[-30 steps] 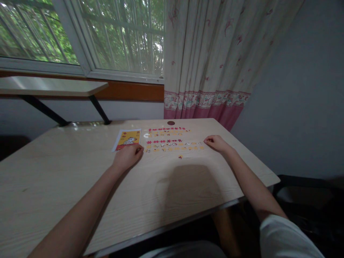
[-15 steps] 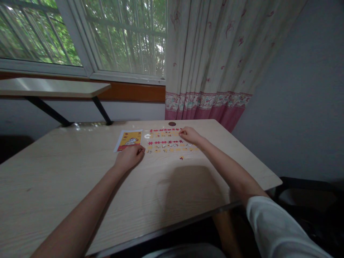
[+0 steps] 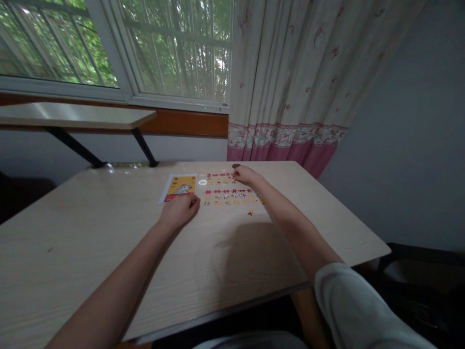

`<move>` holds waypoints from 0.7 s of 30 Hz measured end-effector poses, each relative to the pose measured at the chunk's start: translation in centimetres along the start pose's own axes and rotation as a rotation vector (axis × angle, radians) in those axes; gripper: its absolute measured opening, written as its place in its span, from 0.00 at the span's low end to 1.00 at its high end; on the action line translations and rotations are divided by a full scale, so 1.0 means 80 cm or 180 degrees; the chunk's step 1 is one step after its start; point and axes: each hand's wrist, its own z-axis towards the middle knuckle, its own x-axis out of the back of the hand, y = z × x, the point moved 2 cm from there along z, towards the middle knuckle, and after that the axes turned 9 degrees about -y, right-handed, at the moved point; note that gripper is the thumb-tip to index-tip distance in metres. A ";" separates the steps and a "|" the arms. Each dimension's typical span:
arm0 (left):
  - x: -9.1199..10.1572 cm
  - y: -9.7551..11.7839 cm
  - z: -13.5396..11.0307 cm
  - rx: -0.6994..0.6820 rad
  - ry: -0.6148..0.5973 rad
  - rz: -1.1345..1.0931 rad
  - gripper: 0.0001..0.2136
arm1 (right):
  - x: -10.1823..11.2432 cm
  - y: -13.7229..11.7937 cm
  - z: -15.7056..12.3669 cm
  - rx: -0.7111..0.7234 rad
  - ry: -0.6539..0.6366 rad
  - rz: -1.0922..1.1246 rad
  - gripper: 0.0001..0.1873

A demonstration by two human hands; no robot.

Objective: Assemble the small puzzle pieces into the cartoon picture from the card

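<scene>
Several rows of small jigsaw pieces (image 3: 217,191), red, yellow and white, lie on the table (image 3: 174,291). My right hand (image 3: 247,175) is over the right end of the farthest red row, its fingers pinched together; anything between them is too small to make out. Left of the rows lies a picture sheet (image 3: 183,185) with a white animal on yellow and red. My left hand (image 3: 180,210) rests curled at its lower edge, covering part of it, and what its fingers hold, if anything, is hidden. One loose puzzle piece (image 3: 250,213) sits apart, nearer to me.
A dark round disc (image 3: 236,166) is at the table's far edge, just behind my right hand. A raised shelf (image 3: 72,115) on black brackets stands at the back left. Behind are a window and a curtain (image 3: 286,131). A black chair (image 3: 417,257) stands at the right.
My right hand has moved left and farther away along the top rows, now covering the right end of the red row. My left hand stays by the sheet. The view has shifted slightly.
</scene>
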 end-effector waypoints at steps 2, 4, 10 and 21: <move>0.000 0.001 0.000 0.0037 -0.0001 0.0005 0.15 | 0.000 -0.002 0.002 -0.0031 -0.0052 0.0053 0.08; 0.000 0.001 -0.001 0.0063 -0.0010 -0.0011 0.16 | 0.001 -0.004 0.001 -0.0049 -0.0070 0.0141 0.07; 0.005 0.001 -0.002 0.0163 0.0169 -0.0162 0.16 | 0.003 -0.013 -0.020 0.0083 0.0209 0.0544 0.10; -0.018 0.077 -0.008 -0.0552 -0.0039 -0.2255 0.14 | -0.042 -0.050 -0.178 0.0526 0.0337 0.3280 0.15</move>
